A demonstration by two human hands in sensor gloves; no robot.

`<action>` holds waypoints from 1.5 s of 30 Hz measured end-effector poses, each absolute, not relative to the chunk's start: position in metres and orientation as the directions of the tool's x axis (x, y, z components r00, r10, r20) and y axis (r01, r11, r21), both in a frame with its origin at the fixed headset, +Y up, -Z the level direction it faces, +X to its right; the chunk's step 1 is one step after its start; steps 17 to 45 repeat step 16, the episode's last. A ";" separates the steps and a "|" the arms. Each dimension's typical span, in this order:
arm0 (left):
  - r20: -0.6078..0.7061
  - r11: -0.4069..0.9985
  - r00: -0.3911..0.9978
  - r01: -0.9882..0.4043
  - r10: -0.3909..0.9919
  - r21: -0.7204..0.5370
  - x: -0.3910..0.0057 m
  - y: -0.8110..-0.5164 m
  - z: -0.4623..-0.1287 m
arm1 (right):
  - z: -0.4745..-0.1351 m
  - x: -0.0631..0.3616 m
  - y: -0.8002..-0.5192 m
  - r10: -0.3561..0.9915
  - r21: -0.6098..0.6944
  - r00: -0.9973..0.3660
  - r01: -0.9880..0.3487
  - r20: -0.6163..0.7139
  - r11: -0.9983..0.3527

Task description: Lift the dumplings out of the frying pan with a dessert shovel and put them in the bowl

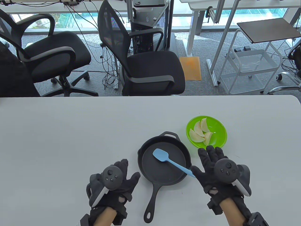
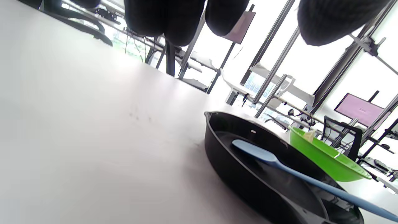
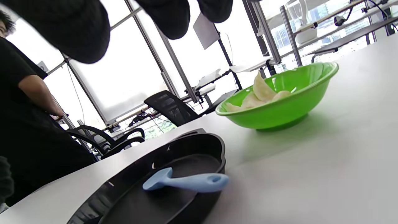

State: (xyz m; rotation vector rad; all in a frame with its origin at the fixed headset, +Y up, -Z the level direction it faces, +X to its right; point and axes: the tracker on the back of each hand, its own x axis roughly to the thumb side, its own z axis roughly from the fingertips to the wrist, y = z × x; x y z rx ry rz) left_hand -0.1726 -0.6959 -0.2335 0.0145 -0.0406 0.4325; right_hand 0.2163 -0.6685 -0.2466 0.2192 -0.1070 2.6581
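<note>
1. Table view: the blue shovel lies in the black pan, blade toward 10 o'clock, handle over the rim toward 4 o'clock.
2. Dumplings sit in the green bowl, at the pan's 2 o'clock.
3. Left hand and right hand rest on the counter with fingers relaxed, holding nothing.

A white table was seen spanning the foreground. Beyond its far edge, two black office chairs were set on grey carpet — one at the left, one nearer the middle. Loose cables were trailed between them. A white wire trolley was placed at the right, and a person in black was glimpsed in the right wrist view.
</note>
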 end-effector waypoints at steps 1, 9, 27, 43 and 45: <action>0.058 0.908 0.910 -0.414 0.411 0.059 -0.174 -0.694 -0.232 | -0.245 0.217 -0.664 0.422 -0.081 -0.884 -0.444 0.200 -0.892; 0.173 0.927 0.922 -0.364 0.345 0.088 -0.160 -0.696 -0.230 | -0.237 0.203 -0.667 0.353 -0.205 -0.881 -0.427 0.315 -0.881; 0.162 0.928 0.917 -0.372 0.364 0.021 -0.153 -0.704 -0.230 | -0.241 0.197 -0.682 0.342 -0.148 -0.893 -0.396 0.293 -0.906; 0.162 0.928 0.917 -0.372 0.364 0.021 -0.153 -0.704 -0.230 | -0.241 0.197 -0.682 0.342 -0.148 -0.893 -0.396 0.293 -0.906; 0.162 0.928 0.917 -0.372 0.364 0.021 -0.153 -0.704 -0.230 | -0.241 0.197 -0.682 0.342 -0.148 -0.893 -0.396 0.293 -0.906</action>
